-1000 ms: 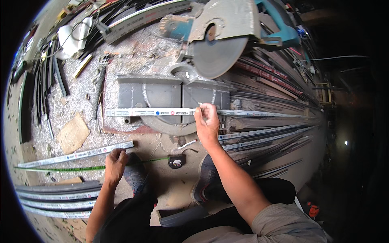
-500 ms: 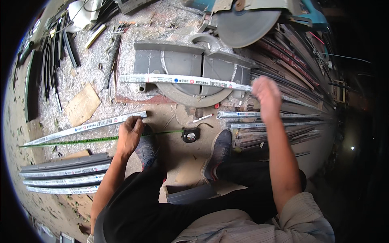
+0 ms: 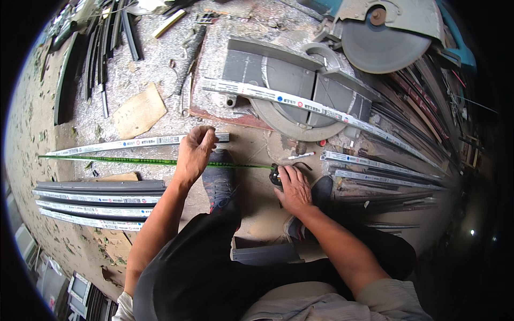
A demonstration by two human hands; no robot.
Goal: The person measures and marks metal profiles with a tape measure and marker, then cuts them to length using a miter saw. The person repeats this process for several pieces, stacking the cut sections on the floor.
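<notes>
My left hand (image 3: 194, 155) is closed over the right end of a white-labelled metal profile (image 3: 115, 145) lying at the left. What is between its fingertips, if anything, I cannot make out. My right hand (image 3: 295, 188) reaches down onto a black tape measure (image 3: 276, 175), its fingers over the case's right side. The green tape blade (image 3: 128, 161) runs left from the case, just in front of the profile and past my left shoe. Another labelled profile (image 3: 289, 100) lies across the miter saw base (image 3: 289, 77), untouched by either hand.
A round saw blade (image 3: 386, 47) is raised at the back right. Labelled profiles (image 3: 93, 209) are stacked at the near left, more lie at the right (image 3: 375, 163). A marker (image 3: 301, 155) and a cardboard piece (image 3: 140, 111) lie on the ground. My shoes (image 3: 220, 184) stand by the tape.
My right hand has left the profile on the saw base and come down and leftward to the tape measure. My left hand's fingers have lifted slightly at the left profile's end. The view has shifted.
</notes>
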